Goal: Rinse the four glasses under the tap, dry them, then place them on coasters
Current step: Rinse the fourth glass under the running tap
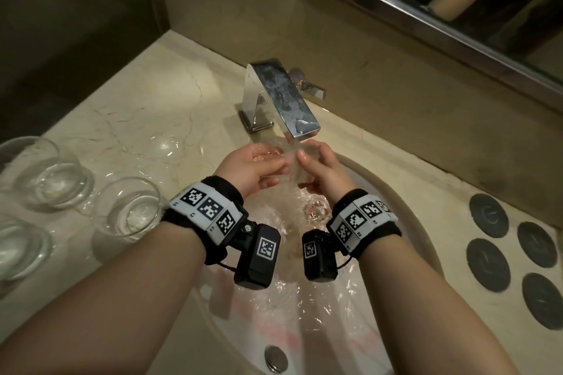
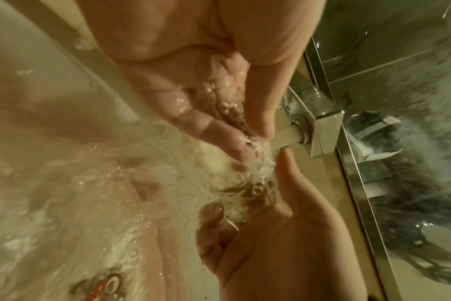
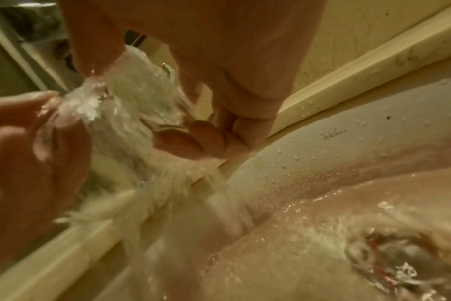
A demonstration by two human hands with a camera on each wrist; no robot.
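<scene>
Left hand and right hand over basin, both gripping one clear glass between them, glass directly under tap stream, three glasses left of left hand, four coasters right of right hand.

Dim, warm light throughout; wrist views blurred by water, head view's edges bowed.

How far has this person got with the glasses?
Early on. Both hands, left hand and right hand, hold one glass under the running tap. Three glasses wait on the counter to the left. All four coasters on the right are bare, so drying and placing remain.
</scene>
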